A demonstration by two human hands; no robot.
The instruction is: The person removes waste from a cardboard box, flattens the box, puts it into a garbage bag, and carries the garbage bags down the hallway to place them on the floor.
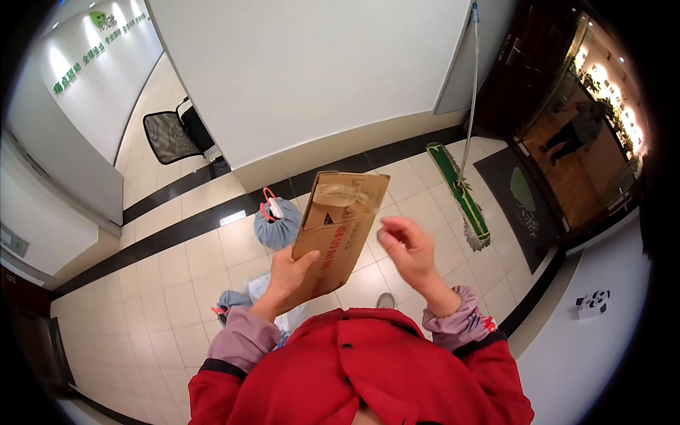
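Observation:
My left hand (287, 280) grips the lower left edge of a flattish brown cardboard box (340, 237), its thumb lying on the printed face. The box is tilted, with red and black print on its front and clear tape, wrinkled and partly loose, across its top end. My right hand (409, 251) is raised just right of the box, apart from it. Its fingers are curled together with the thumb; what they hold, if anything, is too small to make out. Beyond the box, a grey-blue bag (276, 225) with red handles sits on the floor.
Another grey-blue bag (232, 300) and white plastic (259, 286) lie near my left forearm. A green flat mop (457, 190) leans against the wall. A dark doormat (516, 202) lies by the glass door, which shows a person (577, 131). A mesh chair (173, 134) stands left.

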